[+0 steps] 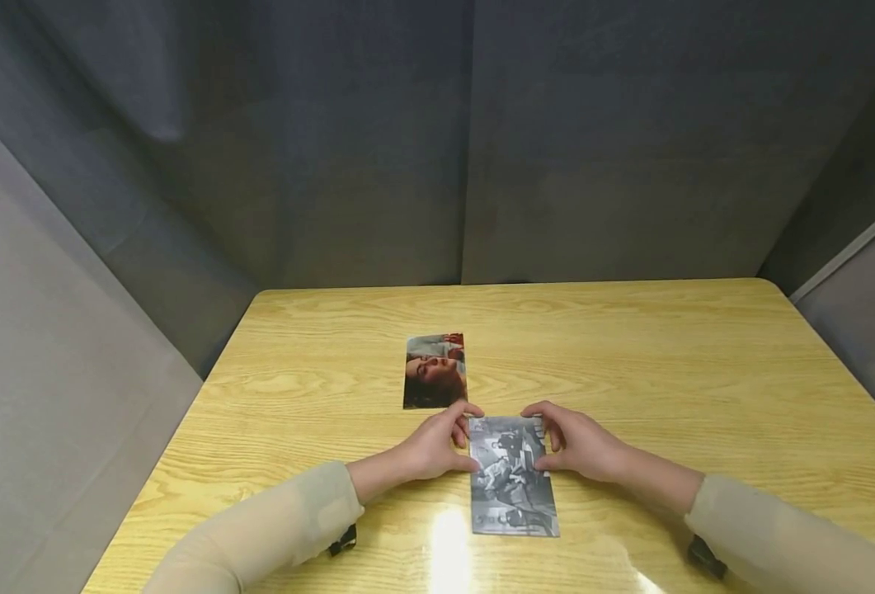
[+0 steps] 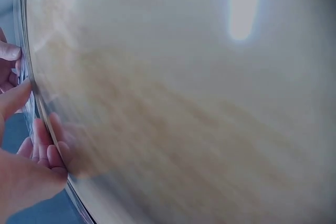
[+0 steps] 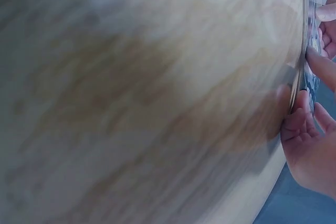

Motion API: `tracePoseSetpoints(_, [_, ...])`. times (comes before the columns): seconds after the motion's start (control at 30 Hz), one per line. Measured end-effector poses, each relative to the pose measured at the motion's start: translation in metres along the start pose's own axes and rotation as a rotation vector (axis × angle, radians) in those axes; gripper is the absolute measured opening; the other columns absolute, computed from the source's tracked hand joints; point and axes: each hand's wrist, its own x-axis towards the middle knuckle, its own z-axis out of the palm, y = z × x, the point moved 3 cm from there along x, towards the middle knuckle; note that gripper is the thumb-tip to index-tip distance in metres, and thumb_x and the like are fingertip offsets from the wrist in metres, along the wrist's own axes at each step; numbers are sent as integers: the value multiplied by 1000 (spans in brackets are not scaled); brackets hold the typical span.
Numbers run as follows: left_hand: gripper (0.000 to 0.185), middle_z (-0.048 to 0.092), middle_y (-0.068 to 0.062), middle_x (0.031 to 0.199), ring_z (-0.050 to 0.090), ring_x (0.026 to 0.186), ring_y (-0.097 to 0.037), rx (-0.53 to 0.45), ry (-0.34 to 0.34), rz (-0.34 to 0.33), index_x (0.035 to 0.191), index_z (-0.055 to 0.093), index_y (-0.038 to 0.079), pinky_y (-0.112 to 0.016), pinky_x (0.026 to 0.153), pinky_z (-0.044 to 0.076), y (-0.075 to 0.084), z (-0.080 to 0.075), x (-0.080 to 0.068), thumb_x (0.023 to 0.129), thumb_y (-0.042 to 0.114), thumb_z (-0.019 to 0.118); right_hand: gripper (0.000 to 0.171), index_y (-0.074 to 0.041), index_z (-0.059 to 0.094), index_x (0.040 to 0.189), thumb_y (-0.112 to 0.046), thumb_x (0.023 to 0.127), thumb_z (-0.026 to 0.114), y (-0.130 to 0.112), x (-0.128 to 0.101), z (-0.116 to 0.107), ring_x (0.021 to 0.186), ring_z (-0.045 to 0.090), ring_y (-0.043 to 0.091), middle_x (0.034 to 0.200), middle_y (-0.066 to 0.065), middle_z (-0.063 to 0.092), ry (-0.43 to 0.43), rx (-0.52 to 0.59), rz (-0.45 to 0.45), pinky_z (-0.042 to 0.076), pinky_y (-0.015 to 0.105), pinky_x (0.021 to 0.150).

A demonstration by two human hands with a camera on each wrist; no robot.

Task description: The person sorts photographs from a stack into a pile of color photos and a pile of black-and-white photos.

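Observation:
A small stack of picture cards (image 1: 513, 487) lies near the front of the table, with a black-and-white picture on top. My left hand (image 1: 433, 445) grips its left edge near the upper corner, thumb on the near part and fingers at the far end. On the opposite edge, my right hand (image 1: 587, 445) holds the stack the same way. In the left wrist view, the edge of the stack (image 2: 24, 24) shows a few thin layers. Just beyond my left fingertips lies a colour picture card (image 1: 435, 375) with a reclining face, flat on the table.
The wood-grain table (image 1: 675, 371) has rounded far corners. Grey fabric walls (image 1: 363, 165) stand behind it and on both sides. Light glares off the tabletop near the front edge. Each sleeve has a dark device (image 1: 343, 540) under its cuff.

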Motion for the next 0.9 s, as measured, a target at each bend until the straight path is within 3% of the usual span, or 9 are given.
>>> tracePoseSetpoints(0.1, [67, 53, -3, 88, 52, 72, -12, -22, -25, -5, 130, 52, 6, -24, 73, 44, 1, 1, 0, 72, 1, 85, 66, -1, 50, 130, -11, 75, 84, 1, 1, 0, 60, 46, 6, 76, 0, 52, -50, 33, 22, 42, 26, 57])
tracePoseSetpoints(0.37, [69, 50, -4, 84, 47, 67, -8, 13, -97, 13, 135, 51, 8, -24, 69, 43, 4, -1, 3, 75, 3, 84, 64, 0, 49, 131, -12, 78, 82, 1, 2, -1, 57, 45, 6, 75, 1, 52, -85, 53, 12, 41, 26, 53])
tracePoseSetpoints(0.9, [69, 51, -2, 83, 49, 66, -7, 13, -114, -19, 136, 50, 11, -23, 68, 43, 3, -1, 4, 76, 2, 83, 63, 3, 50, 129, -8, 76, 82, 0, 3, -1, 58, 45, 5, 77, 1, 51, -85, 83, -12, 40, 24, 53])
